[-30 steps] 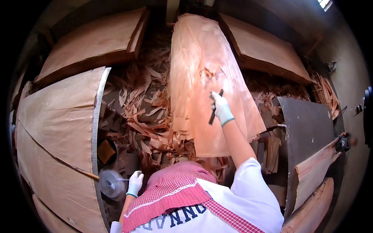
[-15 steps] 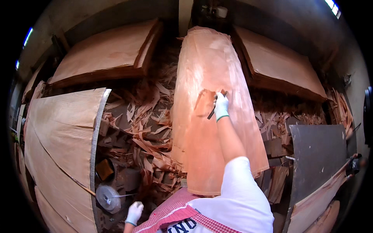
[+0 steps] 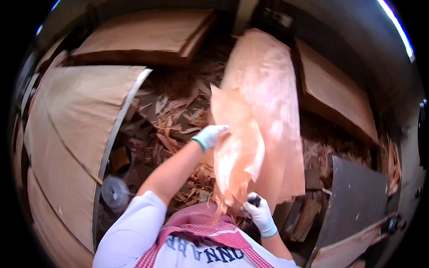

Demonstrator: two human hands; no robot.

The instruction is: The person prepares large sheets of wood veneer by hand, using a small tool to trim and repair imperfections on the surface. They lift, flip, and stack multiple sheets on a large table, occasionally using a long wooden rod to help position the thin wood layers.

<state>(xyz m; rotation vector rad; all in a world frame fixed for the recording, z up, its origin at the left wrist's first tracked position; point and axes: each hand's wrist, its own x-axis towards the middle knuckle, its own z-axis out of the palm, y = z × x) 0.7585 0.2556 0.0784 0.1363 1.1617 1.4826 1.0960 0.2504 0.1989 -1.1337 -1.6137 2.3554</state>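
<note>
Grips tool (image 3: 254,200) in right hand (image 3: 262,218), pinches veneer (image 3: 237,129) by left edge with left hand (image 3: 211,136): probably light, bendy, easily split, best held along edges.

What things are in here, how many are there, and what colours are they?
Loose sheet: one, tan, between the grips
Long pile: one, pinkish tan, middle
Flat stacks: two, tan, far left and far right
Broad sheets: at least two, pale tan, left
Stick: one, brown, across the broad sheets
Scraps: too many to count, brown, left and right of the long pile
Roll: one, see-through, lower left
Block: one, yellowish brown, above the roll
Board: one, dark grey, right
Tool: one, black, in the right grip
Apron: one, pink checked, bottom
Shirt: one, white, bottom
Left grip: one, white-gloved, at the loose sheet's left edge
Right grip: one, white-gloved, lower middle
</note>
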